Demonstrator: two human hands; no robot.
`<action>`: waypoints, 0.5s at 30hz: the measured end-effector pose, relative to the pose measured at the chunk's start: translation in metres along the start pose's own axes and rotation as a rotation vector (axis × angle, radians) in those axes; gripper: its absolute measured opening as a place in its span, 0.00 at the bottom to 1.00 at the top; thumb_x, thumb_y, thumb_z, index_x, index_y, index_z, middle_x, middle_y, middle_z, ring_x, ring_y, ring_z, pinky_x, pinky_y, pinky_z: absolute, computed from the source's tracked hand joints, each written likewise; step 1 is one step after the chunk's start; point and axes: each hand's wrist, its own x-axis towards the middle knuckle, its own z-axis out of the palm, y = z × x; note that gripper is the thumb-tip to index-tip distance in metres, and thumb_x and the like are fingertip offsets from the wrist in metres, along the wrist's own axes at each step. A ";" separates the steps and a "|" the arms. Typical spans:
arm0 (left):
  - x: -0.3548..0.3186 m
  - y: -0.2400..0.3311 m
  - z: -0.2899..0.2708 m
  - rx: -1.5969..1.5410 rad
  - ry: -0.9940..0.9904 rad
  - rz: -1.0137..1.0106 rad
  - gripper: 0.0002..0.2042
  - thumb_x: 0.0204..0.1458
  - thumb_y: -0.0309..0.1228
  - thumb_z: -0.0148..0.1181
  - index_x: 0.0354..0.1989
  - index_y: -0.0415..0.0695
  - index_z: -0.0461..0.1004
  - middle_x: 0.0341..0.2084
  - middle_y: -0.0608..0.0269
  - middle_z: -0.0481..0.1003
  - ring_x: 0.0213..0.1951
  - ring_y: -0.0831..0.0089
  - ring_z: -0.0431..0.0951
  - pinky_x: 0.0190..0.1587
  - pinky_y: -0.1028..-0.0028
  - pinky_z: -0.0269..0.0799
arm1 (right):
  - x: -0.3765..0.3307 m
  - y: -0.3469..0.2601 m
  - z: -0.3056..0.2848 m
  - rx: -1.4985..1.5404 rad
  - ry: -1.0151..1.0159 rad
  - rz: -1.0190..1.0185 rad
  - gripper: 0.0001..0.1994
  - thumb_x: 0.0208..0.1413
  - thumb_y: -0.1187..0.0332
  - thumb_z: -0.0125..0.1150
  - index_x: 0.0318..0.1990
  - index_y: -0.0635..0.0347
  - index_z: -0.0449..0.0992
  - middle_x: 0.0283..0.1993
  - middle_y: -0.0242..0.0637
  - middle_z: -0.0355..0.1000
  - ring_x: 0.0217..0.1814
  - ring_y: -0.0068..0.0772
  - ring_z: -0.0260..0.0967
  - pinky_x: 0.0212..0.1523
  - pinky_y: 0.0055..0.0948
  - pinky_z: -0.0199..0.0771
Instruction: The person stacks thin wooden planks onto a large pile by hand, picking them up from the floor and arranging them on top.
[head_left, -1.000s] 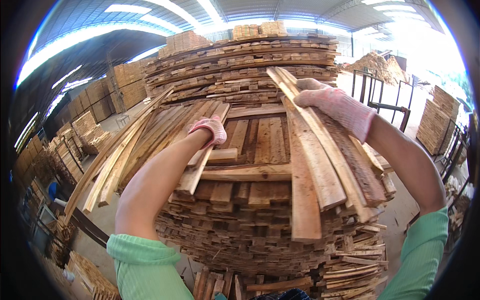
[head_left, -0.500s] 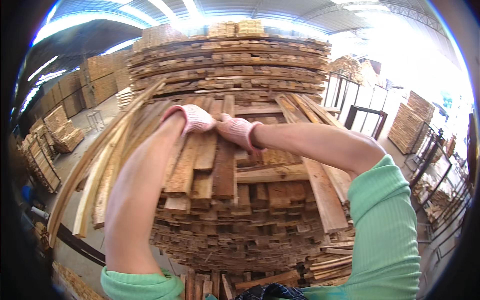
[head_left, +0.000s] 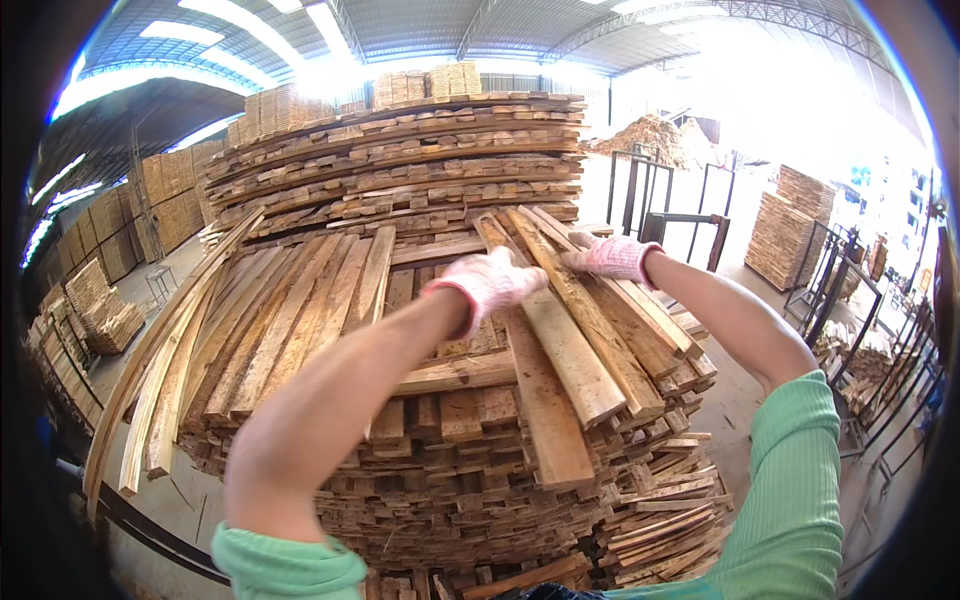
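My left hand (head_left: pixel 492 282), in a pink knit glove, reaches over the middle of the wood stack with its fingers stretched toward a flat board (head_left: pixel 575 360). Its fingertips are at that board's left edge. My right hand (head_left: pixel 612 257), gloved alike, lies over the far part of the loose boards on the right, its fingers apart and pointing left. Between the two hands runs a rough-edged board (head_left: pixel 590 325). Another board (head_left: pixel 548 415) slants underneath and sticks out toward me. Left of my left hand, several boards (head_left: pixel 290 320) lie side by side.
A crosswise board (head_left: pixel 455 373) spans a gap in the top layer. Behind rises a taller wood stack (head_left: pixel 400 165). Long thin strips (head_left: pixel 165 400) overhang at the left. Metal frames (head_left: pixel 690 225) stand at the right, and loose offcuts (head_left: pixel 665 530) lie low at the near right.
Both hands have moved apart from the middle boards and over to the boards on the right. The view has swung right, and the boards on the left now lie uncovered.
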 end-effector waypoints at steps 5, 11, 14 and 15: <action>0.045 0.001 0.035 -0.331 0.056 -0.070 0.47 0.52 0.51 0.60 0.74 0.38 0.46 0.69 0.39 0.57 0.71 0.52 0.57 0.70 0.65 0.52 | 0.059 0.066 0.008 0.071 0.056 -0.167 0.47 0.53 0.52 0.54 0.76 0.61 0.38 0.66 0.59 0.60 0.53 0.47 0.69 0.53 0.38 0.73; 0.045 -0.037 -0.002 -0.465 0.226 -0.104 0.32 0.49 0.35 0.66 0.64 0.46 0.61 0.32 0.55 0.77 0.25 0.68 0.75 0.32 0.68 0.77 | 0.000 0.025 -0.026 0.783 -0.024 0.055 0.46 0.51 0.74 0.62 0.75 0.41 0.43 0.34 0.46 0.70 0.16 0.31 0.63 0.13 0.26 0.71; 0.042 -0.068 -0.020 -0.303 0.342 -0.267 0.41 0.48 0.36 0.65 0.71 0.45 0.52 0.42 0.46 0.78 0.33 0.63 0.80 0.41 0.65 0.79 | -0.003 0.022 -0.045 0.690 0.079 -0.029 0.40 0.55 0.73 0.59 0.74 0.51 0.46 0.33 0.45 0.71 0.18 0.30 0.65 0.14 0.25 0.72; 0.039 -0.077 -0.018 -0.255 0.286 -0.241 0.43 0.47 0.36 0.65 0.72 0.45 0.49 0.45 0.43 0.76 0.36 0.62 0.81 0.42 0.64 0.79 | 0.007 0.025 -0.053 0.417 -0.012 0.086 0.37 0.58 0.70 0.56 0.73 0.57 0.47 0.39 0.50 0.73 0.19 0.28 0.66 0.14 0.23 0.70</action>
